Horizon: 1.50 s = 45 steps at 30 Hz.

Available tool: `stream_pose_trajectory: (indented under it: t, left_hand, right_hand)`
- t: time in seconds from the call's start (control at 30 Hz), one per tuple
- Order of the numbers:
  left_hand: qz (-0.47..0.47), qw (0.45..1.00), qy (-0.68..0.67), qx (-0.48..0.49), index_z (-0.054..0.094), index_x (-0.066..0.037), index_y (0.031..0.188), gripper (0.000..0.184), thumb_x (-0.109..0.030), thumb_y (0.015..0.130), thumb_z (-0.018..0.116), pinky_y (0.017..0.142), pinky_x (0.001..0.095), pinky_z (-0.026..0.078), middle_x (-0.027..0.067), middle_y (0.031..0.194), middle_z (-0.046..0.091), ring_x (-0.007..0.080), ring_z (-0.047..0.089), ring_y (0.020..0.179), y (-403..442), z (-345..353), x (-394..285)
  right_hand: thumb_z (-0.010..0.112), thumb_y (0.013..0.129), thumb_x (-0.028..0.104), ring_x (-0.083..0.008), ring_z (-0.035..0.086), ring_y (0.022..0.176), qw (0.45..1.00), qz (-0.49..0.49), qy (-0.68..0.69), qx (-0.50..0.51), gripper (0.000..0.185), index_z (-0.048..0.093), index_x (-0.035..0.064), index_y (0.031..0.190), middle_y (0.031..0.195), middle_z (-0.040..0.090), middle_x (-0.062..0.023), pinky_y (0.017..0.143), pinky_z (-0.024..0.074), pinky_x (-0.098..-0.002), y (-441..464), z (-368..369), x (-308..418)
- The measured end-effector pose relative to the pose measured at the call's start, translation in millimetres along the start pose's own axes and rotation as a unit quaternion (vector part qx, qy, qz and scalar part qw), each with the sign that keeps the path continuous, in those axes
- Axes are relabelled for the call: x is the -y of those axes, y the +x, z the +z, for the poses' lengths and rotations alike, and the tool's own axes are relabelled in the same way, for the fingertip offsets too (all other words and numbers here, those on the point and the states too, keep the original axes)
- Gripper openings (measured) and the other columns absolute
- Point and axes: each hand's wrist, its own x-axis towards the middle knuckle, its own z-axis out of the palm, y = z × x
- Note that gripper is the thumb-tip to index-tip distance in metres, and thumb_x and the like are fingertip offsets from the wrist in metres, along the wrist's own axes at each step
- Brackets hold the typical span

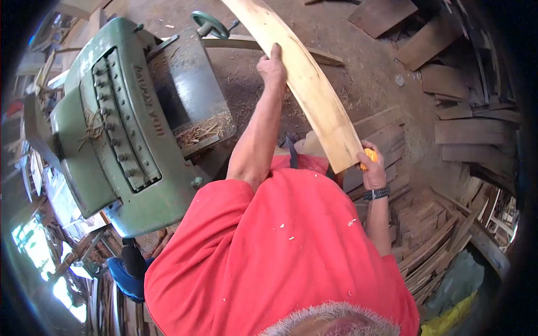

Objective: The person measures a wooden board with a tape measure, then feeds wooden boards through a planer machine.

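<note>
A long pale wooden board (314, 89) runs from the top of the view down toward my red shirt. My left hand (272, 68) is closed around its left edge, with the thumb on the upper face. At the board's near end, my right hand (374, 168) grips a yellow tape measure (368, 159), held against the board's corner. Whether any blade is drawn out along the wood I cannot tell. A dark watch sits on the right wrist.
To the left stands a green planing machine (126, 129) with a metal table (193, 84) littered with shavings and a handwheel (210, 25). Stacked dark boards (471, 131) line the right side. More planks (431, 241) lie at the lower right.
</note>
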Motion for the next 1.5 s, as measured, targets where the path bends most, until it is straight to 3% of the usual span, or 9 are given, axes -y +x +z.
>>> stream_pose_trajectory:
  t: [0.2,0.37,0.6,0.87,1.0,1.23,1.3,1.47,1.5]
  left_hand:
    - [-0.155,0.934,-0.313,0.069,0.049,0.01,0.126,0.073,-0.052,0.09,0.061,0.085,0.0398,0.055,0.0196,0.112,0.064,0.0297,0.066,0.093,26.5,41.2,12.2]
    - [-0.07,0.922,-0.338,0.176,0.04,-0.011,0.142,0.091,-0.078,0.082,0.045,0.105,0.0442,0.042,0.0135,0.139,0.05,0.0286,0.051,0.122,57.4,100.5,18.3]
    - [-0.059,0.935,-0.347,0.043,0.06,-0.01,0.11,0.085,-0.085,0.079,0.038,0.045,0.0278,0.041,-0.0031,0.059,0.052,0.0147,0.051,0.052,114.6,150.8,22.1]
    - [-0.196,0.812,-0.518,0.184,0.061,-0.01,0.11,0.068,-0.072,0.081,0.057,0.055,0.0275,0.046,-0.0014,0.082,0.062,0.0121,0.055,0.062,153.3,169.6,12.3]
    - [-0.152,0.882,-0.442,0.061,0.06,-0.007,0.099,0.075,-0.078,0.076,0.056,0.057,0.0284,0.046,0.0028,0.078,0.059,0.0137,0.053,0.06,190.8,194.7,14.5]
    - [-0.233,0.82,-0.511,0.111,0.056,-0.007,0.099,0.064,-0.069,0.083,0.056,0.058,0.0296,0.05,0.007,0.086,0.058,0.0166,0.055,0.064,244.1,193.5,26.9]
    - [-0.255,0.737,-0.607,0.154,0.037,-0.013,0.141,0.08,-0.069,0.086,0.051,0.074,0.0334,0.055,0.0063,0.13,0.054,0.022,0.061,0.085,259.2,192.9,43.4]
    - [-0.211,0.728,-0.644,0.097,0.027,-0.016,0.147,0.056,-0.047,0.101,0.032,0.083,0.0374,0.055,0.0089,0.149,0.038,0.0292,0.051,0.126,256.8,209.2,23.8]
    - [-0.244,0.529,-0.789,0.195,0.028,-0.016,0.147,0.057,-0.048,0.101,0.032,0.085,0.0439,0.054,0.0097,0.15,0.037,0.031,0.049,0.127,262.4,208.6,44.5]
  right_hand:
    - [0.079,0.074,0.013,-0.0109,0.058,0.084,0.982,-0.153,-0.107,0.004,0.04,0.058,0.0042,0.107,0.098,0.06,-0.0017,0.071,0.0489,-0.0259,36.8,-0.8,58.1]
    - [0.082,0.07,0.013,-0.021,0.06,0.087,0.898,-0.328,-0.293,0.013,0.045,0.055,0.0023,0.104,0.097,0.059,-0.0092,0.077,0.0482,-0.0319,78.4,-7.5,128.9]
    - [0.081,0.063,0.006,-0.0309,0.062,0.086,0.861,-0.41,-0.301,0.027,0.044,0.055,0.0037,0.099,0.099,0.059,-0.0145,0.074,0.05,-0.0378,141.1,-16.3,179.6]
    - [0.082,0.063,0.009,-0.0326,0.063,0.088,0.851,-0.389,-0.343,0.078,0.048,0.055,0.0044,0.102,0.102,0.06,-0.0151,0.074,0.0513,-0.0398,206.3,7.1,210.1]
    - [0.083,0.064,0.011,-0.0335,0.063,0.089,0.841,-0.393,-0.363,0.074,0.048,0.055,0.0043,0.102,0.103,0.06,-0.0156,0.075,0.0516,-0.0407,245.5,35.5,227.4]
    - [0.084,0.065,0.01,-0.0325,0.063,0.085,0.809,-0.409,-0.409,0.102,0.047,0.057,0.0022,0.102,0.102,0.061,-0.017,0.073,0.0519,-0.0395,282.8,87.2,266.4]
    - [0.082,0.06,0.011,-0.0328,0.062,0.087,0.789,-0.426,-0.425,0.125,0.046,0.059,0.0033,0.1,0.106,0.061,-0.0141,0.074,0.0518,-0.0415,289.3,97.7,274.9]
    - [0.081,0.058,0.01,-0.0309,0.06,0.084,0.766,-0.449,-0.434,0.152,0.046,0.061,0.0029,0.1,0.107,0.061,-0.0118,0.071,0.0504,-0.0408,315.8,110.7,288.6]
    - [0.08,0.058,0.01,-0.0304,0.059,0.083,0.766,-0.445,-0.436,0.156,0.047,0.061,0.0027,0.099,0.106,0.061,-0.0114,0.071,0.0499,-0.0406,318.1,110.9,291.4]
